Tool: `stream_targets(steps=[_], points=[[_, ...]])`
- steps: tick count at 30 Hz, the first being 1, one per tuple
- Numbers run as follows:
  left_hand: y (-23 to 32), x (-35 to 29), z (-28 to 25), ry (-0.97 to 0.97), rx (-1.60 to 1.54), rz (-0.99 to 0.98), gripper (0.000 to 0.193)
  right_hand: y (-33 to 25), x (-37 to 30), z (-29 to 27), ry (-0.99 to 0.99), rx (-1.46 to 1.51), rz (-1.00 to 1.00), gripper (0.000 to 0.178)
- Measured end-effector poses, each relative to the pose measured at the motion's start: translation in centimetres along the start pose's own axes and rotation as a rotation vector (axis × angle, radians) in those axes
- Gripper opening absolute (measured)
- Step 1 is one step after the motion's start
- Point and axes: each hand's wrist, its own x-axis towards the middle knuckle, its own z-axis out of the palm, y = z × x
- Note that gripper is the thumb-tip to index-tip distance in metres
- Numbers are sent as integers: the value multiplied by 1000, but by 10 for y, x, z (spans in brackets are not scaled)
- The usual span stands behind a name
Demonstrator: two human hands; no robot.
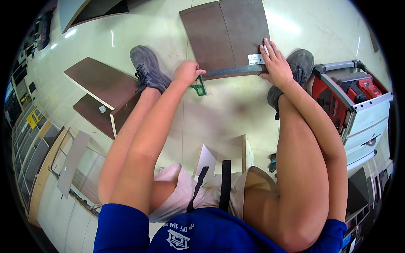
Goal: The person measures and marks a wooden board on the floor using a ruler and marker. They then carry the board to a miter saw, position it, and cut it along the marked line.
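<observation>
My left hand (187, 74) is closed round the green handle of a try square (199, 86) at the near left corner of a brown board. The square's metal blade (232, 71) lies across the board (206, 36) near its close edge. My right hand (276, 65) rests at the board's right edge, beside the far end of the blade. Between its fingers sits a slim pen (265, 49), white with a dark end. A white label (255, 59) is stuck on the board next to those fingers.
A brown panel cabinet piece (103, 84) stands left of my left shoe (145, 63). Beyond my right shoe (301, 63) is a red and grey table saw (352, 103). White-faced panels (205, 158) stand between my legs. Racks of panels (38, 160) line the far left.
</observation>
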Motion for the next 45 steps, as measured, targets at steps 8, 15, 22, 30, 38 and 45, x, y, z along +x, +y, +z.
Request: stream_targets(steps=[8,15,22,30,38,45], points=[[-1,3,5,1,2,13,41,7,-1,15,75,51,-38,100],[-14,10,9,-24,-14,1,45,3,2,4,86,60,-56,87],[-12,11,13,14,-90,35,47,7,0,4,61,-68,-90,85],[-15,9,15,43,-79,53,48,1,2,-4,-1,-35,-57,87],[-11,12,11,-48,-12,-24,47,0,2,-2,-21,-42,-18,90],[-18,15,17,22,-55,26,48,1,3,2,1,-16,-33,89]])
